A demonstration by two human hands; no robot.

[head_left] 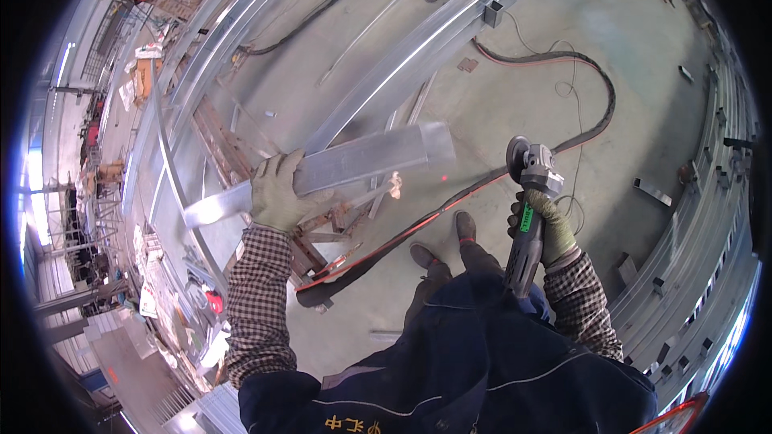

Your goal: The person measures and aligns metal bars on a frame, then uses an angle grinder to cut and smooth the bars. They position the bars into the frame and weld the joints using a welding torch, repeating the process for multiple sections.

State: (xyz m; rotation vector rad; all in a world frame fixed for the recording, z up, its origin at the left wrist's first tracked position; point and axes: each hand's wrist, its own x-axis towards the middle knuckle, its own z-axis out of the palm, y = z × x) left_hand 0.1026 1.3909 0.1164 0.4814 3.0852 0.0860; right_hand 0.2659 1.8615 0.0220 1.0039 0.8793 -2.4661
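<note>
On my feed, the right hand [550, 221], in a greenish glove, has its fingers wrapped around a dark-bodied angle grinder with a grey metal head [525, 251], and I see the round disc [517, 157] facing left. Over on the left, the left hand [277, 191], gloved alike, has its fingers closed over a long silver rectangular metal bar [362, 161]. The bar slants across the view, its blurred far end apart from the disc; whether it rests on the rust-brown steel frame [217, 145] beneath, I can't tell. Further out, black-and-white checked sleeves [261, 293] cover both forearms. A thick black hose with a red line alongside [422, 227] snakes over the grey floor [507, 108], past two dark shoes [423, 255]. Beyond, I've got long silver metal beams [410, 68] running towards the top.
</note>
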